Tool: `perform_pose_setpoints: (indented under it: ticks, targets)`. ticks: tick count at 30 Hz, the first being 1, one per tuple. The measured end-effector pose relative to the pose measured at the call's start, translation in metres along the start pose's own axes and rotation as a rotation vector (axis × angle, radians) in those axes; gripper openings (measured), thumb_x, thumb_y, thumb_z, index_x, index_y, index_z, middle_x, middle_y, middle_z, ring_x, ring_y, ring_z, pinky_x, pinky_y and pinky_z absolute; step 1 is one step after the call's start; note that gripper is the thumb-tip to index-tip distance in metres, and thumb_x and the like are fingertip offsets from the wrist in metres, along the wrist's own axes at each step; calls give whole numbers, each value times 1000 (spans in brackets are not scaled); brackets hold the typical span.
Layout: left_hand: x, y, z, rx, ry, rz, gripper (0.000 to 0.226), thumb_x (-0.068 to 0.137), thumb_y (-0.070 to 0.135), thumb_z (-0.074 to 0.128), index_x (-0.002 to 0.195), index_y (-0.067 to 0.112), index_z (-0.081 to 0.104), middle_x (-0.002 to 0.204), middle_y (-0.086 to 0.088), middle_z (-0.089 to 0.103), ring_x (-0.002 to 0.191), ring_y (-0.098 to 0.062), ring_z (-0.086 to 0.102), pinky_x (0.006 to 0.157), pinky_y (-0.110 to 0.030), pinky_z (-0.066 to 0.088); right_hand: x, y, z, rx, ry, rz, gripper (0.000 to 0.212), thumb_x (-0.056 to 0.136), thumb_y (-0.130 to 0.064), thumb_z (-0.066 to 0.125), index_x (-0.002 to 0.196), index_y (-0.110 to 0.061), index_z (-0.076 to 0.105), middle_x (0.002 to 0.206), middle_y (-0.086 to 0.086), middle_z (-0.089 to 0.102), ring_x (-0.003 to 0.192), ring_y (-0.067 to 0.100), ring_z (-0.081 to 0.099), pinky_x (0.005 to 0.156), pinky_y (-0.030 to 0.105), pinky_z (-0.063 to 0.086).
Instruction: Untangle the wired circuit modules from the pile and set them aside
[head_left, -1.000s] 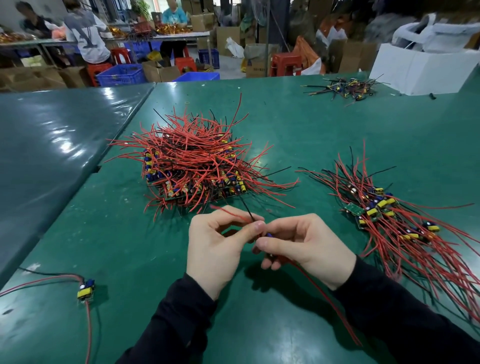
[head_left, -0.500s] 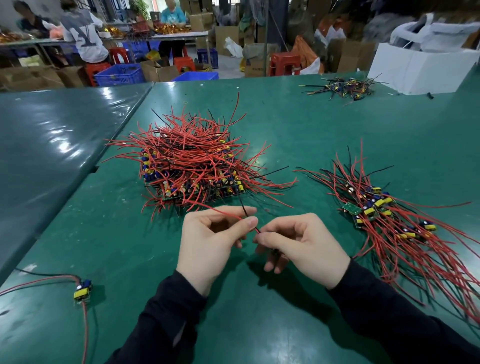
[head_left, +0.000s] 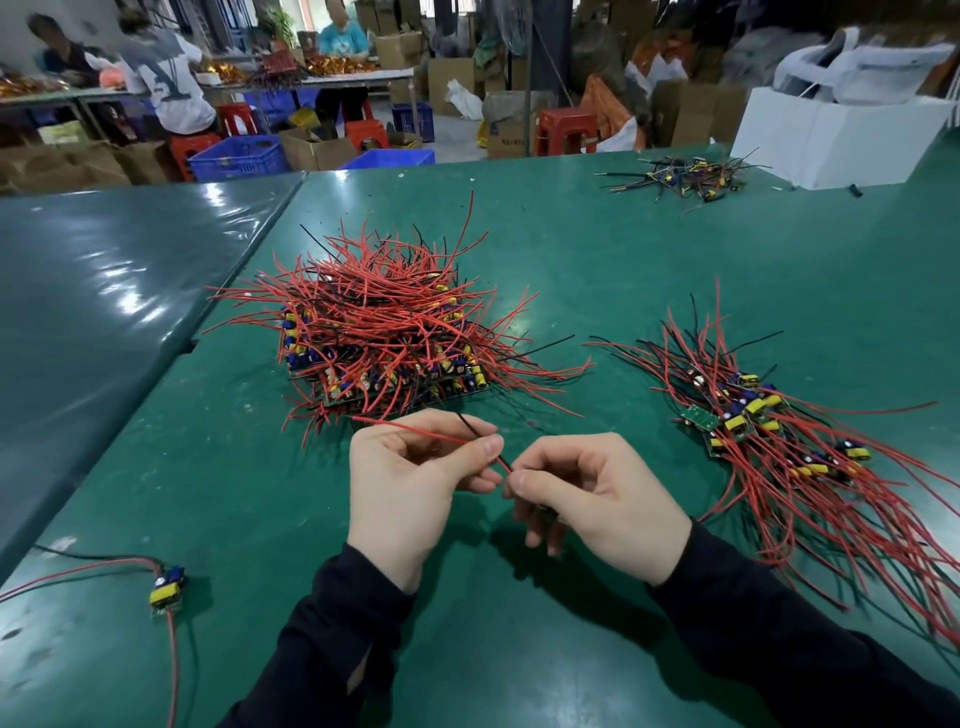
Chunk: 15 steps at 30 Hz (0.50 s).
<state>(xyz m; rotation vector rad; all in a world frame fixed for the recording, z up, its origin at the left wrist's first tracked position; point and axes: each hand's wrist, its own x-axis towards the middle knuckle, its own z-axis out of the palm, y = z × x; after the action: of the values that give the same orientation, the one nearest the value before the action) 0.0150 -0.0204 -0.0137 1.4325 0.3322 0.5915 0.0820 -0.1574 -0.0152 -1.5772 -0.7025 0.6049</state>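
A tangled pile of circuit modules (head_left: 384, 332) with red and black wires sits in the middle of the green table. To the right lies a set-aside bundle (head_left: 769, 436) with its wires fanned out. My left hand (head_left: 410, 483) pinches a red wire (head_left: 415, 430) and a black wire between thumb and forefinger. My right hand (head_left: 597, 493) curls round the small module at the wires' other end; the module is mostly hidden in its fingers. Both hands hover just in front of the pile.
A single module (head_left: 166, 587) with red and black leads lies at the near left. A small heap of wired parts (head_left: 685, 176) and a white box (head_left: 841, 135) stand at the far right. A second green table (head_left: 78, 312) adjoins on the left. People work at benches beyond.
My hands have drawn slightly apart, and the red wire between them now runs straighter out to the left. The long red lead that trailed below my right hand is no longer visible.
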Motion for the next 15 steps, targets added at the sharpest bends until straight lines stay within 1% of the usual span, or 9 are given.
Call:
perform_pose_setpoints:
  ticks: [2, 5, 7, 9, 11, 13, 15]
  targets:
    - [1, 2, -2, -20, -27, -46, 16, 68, -12, 72, 63, 4, 70, 55, -15, 66, 46, -18, 64, 46, -18, 49, 0, 0, 0, 5, -7, 14, 23, 89, 2, 54, 69, -8, 62, 55, 1, 60, 43, 17, 58, 37, 21, 43]
    - [3, 5, -6, -46, -60, -54, 13, 65, -9, 73, 63, 2, 69, 56, -14, 67, 48, -19, 66, 48, -18, 51, 2, -2, -3, 38, -19, 49, 26, 90, 2, 53, 68, -8, 61, 55, 3, 59, 44, 17, 59, 37, 21, 43]
    - [2, 8, -6, -36, -73, -44, 8, 61, -2, 75, 64, 2, 68, 57, -13, 67, 48, -20, 66, 48, -19, 51, 2, -1, -3, 43, -43, 45, 27, 90, 0, 53, 67, -11, 62, 55, 3, 59, 45, 17, 59, 38, 21, 44]
    - [1, 10, -6, -27, -89, -40, 10, 57, 6, 75, 66, 5, 69, 58, -12, 67, 47, -19, 65, 47, -19, 51, 1, -1, -3, 59, -72, 27, 29, 91, -3, 54, 66, -14, 63, 55, 3, 60, 46, 18, 59, 38, 21, 44]
    - [1, 13, -8, -50, -143, -58, 11, 56, 9, 75, 65, 8, 71, 58, -10, 66, 46, -17, 63, 47, -19, 50, 1, -2, -3, 104, -97, 11, 27, 90, -9, 56, 65, -16, 63, 55, 3, 60, 46, 17, 60, 38, 20, 43]
    - [1, 15, -11, -106, -224, -102, 13, 54, 12, 75, 67, 12, 74, 58, -7, 66, 48, -14, 64, 47, -17, 49, 1, -4, -4, 166, -122, 6, 22, 86, -17, 58, 64, -17, 63, 55, 4, 59, 46, 17, 59, 37, 20, 42]
    - [0, 16, -12, -165, -284, -145, 15, 53, 13, 74, 68, 15, 75, 59, -5, 66, 51, -12, 64, 49, -15, 49, 1, -4, -5, 228, -152, 4, 21, 85, -20, 63, 64, -18, 64, 55, 4, 59, 45, 16, 59, 36, 19, 41]
